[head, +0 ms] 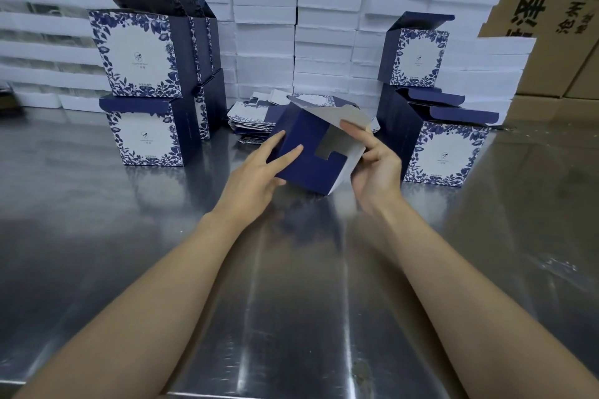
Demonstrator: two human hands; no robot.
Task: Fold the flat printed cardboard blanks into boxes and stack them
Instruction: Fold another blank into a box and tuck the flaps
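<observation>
A half-folded navy box (311, 152) is tilted above the steel table (291, 285), its bottom flaps facing me. My left hand (259, 172) holds its left side, fingers straight across the navy panel and thumb under the lower edge. My right hand (376, 165) grips the right edge, with one finger pressing the grey inner flap (343, 120) inward. Behind the box lies a loose pile of flat printed blanks (256, 120). Folded blue-and-white floral boxes stand stacked at the left (142, 91) and at the right (444, 152).
A wall of stacked white cartons (324, 26) runs along the back of the table. Brown shipping cartons (557, 10) rise at the far right. The near half of the steel table is bare and reflective.
</observation>
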